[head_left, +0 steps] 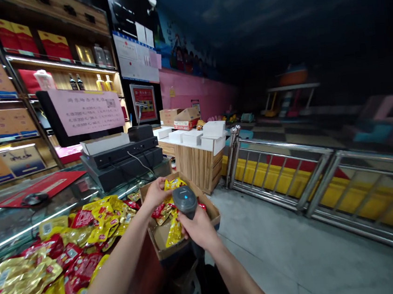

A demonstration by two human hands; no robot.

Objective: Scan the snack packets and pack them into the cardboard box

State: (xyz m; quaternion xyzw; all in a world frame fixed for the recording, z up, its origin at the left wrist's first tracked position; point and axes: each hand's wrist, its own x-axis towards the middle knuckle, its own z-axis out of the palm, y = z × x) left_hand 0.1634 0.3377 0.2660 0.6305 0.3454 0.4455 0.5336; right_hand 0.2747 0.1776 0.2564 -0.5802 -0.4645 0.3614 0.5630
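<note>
My right hand is wrapped round the handle of a dark handheld barcode scanner, whose head shows a blue light. My left hand pinches a yellow snack packet by its edge, close in front of the scanner head. Both hands are over an open cardboard box, which has several yellow and red packets lying in it. To the left, a loose heap of red, yellow and gold snack packets covers part of a glass counter.
A monitor with a pink notice stands above a black cash drawer on the glass counter. A mouse lies on a red mat. White boxes top a wooden cabinet. Metal railings run along the right.
</note>
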